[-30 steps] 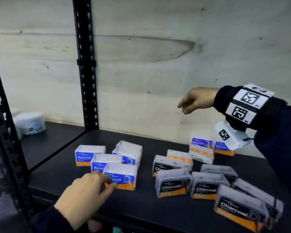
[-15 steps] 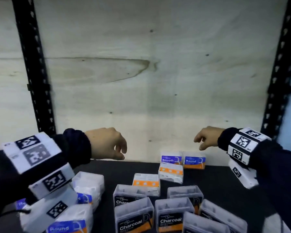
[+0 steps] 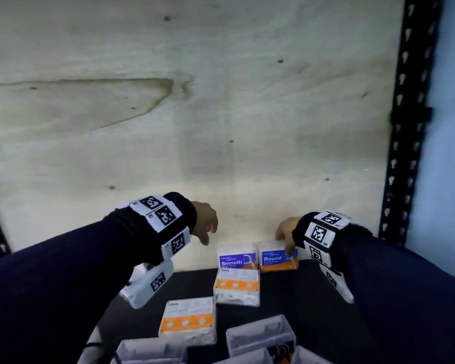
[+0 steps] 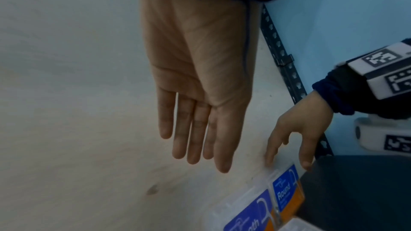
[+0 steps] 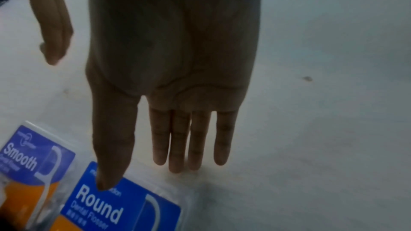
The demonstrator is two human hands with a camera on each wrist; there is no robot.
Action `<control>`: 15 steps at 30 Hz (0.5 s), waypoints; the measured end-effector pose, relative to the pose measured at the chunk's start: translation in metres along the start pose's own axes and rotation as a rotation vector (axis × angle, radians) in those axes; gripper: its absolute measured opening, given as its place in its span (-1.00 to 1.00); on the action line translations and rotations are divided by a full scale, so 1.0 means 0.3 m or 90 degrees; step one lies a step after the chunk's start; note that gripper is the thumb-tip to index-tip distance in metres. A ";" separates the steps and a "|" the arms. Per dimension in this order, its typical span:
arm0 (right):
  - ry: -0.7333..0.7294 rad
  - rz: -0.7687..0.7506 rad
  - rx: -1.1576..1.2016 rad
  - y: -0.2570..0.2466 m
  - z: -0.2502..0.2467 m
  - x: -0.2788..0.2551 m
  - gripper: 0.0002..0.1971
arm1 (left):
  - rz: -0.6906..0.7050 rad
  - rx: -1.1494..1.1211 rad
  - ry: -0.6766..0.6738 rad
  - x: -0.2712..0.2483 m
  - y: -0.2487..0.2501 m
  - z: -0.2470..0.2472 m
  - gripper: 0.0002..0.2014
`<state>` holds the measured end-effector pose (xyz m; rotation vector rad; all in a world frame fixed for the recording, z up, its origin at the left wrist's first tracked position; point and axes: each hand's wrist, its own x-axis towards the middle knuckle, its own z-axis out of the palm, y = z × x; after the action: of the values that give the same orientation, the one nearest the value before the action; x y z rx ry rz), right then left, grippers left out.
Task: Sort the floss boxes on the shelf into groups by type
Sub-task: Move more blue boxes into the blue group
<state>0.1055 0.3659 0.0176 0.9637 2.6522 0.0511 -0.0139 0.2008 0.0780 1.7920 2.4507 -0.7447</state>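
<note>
Two blue-and-orange floss boxes stand against the back wall: one labelled Smooth [image 3: 237,258] [image 5: 33,161] and one labelled Round [image 3: 279,258] [image 4: 286,189] [image 5: 124,205]. My right hand [image 3: 284,243] [image 4: 289,162] [image 5: 142,176] is down over the Round box. Its thumb lies across the front label and its straight fingers reach behind the box; I cannot tell whether they touch it. My left hand [image 3: 208,236] [image 4: 200,155] hangs with straight fingers above and left of the Smooth box, holding nothing.
Two boxes lie orange back up on the black shelf [image 3: 313,311], one [image 3: 237,286] in front of the Smooth box and one [image 3: 187,320] nearer me. Clear Charcoal boxes [image 3: 260,334] crowd the front. A plywood wall [image 3: 221,127] closes the back; a black post [image 3: 407,127] stands at right.
Both hands have come down and forward toward the back wall. The right hand dropped from mid-air onto the Round box. The left hand's curled fingers have straightened.
</note>
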 end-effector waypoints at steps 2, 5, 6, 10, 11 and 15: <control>0.004 -0.001 -0.005 -0.006 0.003 0.013 -0.39 | 0.004 -0.006 -0.009 0.056 0.023 0.000 -0.50; 0.032 -0.006 -0.049 -0.019 0.007 0.040 -0.43 | 0.003 0.003 -0.036 0.128 0.057 0.007 -0.47; 0.042 -0.007 -0.060 -0.024 0.004 0.043 -0.44 | 0.001 0.007 -0.044 0.143 0.067 0.010 -0.46; 0.033 -0.020 -0.147 -0.023 0.017 0.055 -0.56 | 0.000 0.003 -0.074 0.198 0.100 0.015 -0.46; 0.028 -0.023 -0.167 -0.032 0.019 0.065 -0.61 | -0.001 0.014 -0.086 0.208 0.107 0.018 -0.47; 0.010 -0.013 -0.173 -0.030 0.039 0.095 -0.73 | 0.002 0.070 -0.095 0.237 0.160 0.028 -0.45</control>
<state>0.0830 0.3759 -0.0027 0.8491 2.5799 0.4050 0.0027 0.2722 0.0328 1.7045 2.3539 -0.9937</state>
